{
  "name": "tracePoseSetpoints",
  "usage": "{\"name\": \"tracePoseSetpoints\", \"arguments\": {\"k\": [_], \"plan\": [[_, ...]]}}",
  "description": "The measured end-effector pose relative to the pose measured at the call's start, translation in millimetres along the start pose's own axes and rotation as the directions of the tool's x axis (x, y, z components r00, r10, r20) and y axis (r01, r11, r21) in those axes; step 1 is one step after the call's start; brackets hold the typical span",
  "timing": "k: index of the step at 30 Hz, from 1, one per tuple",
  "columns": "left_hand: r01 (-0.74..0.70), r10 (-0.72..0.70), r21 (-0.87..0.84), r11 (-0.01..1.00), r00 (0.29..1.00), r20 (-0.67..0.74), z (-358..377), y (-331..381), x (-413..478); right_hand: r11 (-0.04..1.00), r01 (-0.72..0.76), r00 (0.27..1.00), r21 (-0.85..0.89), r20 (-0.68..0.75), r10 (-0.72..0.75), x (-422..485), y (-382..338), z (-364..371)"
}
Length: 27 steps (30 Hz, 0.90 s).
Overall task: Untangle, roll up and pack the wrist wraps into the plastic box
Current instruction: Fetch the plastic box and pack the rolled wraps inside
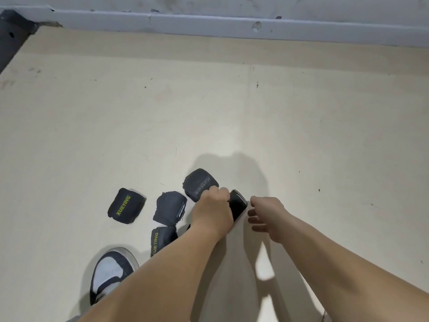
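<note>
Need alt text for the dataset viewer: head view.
Over a beige floor, the left hand grips a black rolled wrap; the right hand is open beside it. A BOKEERSI wrap, a XUEYING wrap and others lie rolled to the left, near a shoe; no plastic box in view.

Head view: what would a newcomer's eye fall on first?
The two bare arms meeting low at centre: the left hand grips a black rolled wrist wrap, the right hand open beside it. Left of them, four more dark rolled wraps lie on the beige floor, the leftmost lettered XUEYING in yellow-green, near a black-and-white sneaker.
</note>
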<state>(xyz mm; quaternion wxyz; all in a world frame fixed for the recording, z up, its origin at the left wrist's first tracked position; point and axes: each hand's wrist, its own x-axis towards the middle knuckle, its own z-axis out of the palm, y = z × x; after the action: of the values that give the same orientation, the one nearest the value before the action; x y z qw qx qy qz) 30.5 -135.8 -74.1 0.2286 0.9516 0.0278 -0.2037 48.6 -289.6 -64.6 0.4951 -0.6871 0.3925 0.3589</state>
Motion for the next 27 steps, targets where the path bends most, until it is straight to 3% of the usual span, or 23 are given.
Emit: {"name": "tracePoseSetpoints", "arguments": {"k": [6, 13, 20, 27], "plan": [[-0.003, 0.013, -0.054, 0.999, 0.986, 0.169, -63, 6, -32, 0.960, 0.085, 0.995, -0.268, 0.071, -0.068, -64, -32, -12], [-0.036, 0.041, -0.040, 0.999, 0.990, 0.131, -163, 30, -103, 0.759, 0.317, 0.946, -0.568, 0.132, -0.296, -166, -71, -25], [-0.114, 0.120, -0.053, 0.992, 0.986, 0.116, -210, 40, -130, 0.750, 0.496, 0.853, -0.439, 0.082, -0.516, -214, -68, -8], [-0.154, 0.162, -0.071, 0.986, 0.977, 0.136, -257, 23, -86, 0.764, 0.535, 0.838, -0.361, 0.113, -0.533, -209, -129, 23]]}}
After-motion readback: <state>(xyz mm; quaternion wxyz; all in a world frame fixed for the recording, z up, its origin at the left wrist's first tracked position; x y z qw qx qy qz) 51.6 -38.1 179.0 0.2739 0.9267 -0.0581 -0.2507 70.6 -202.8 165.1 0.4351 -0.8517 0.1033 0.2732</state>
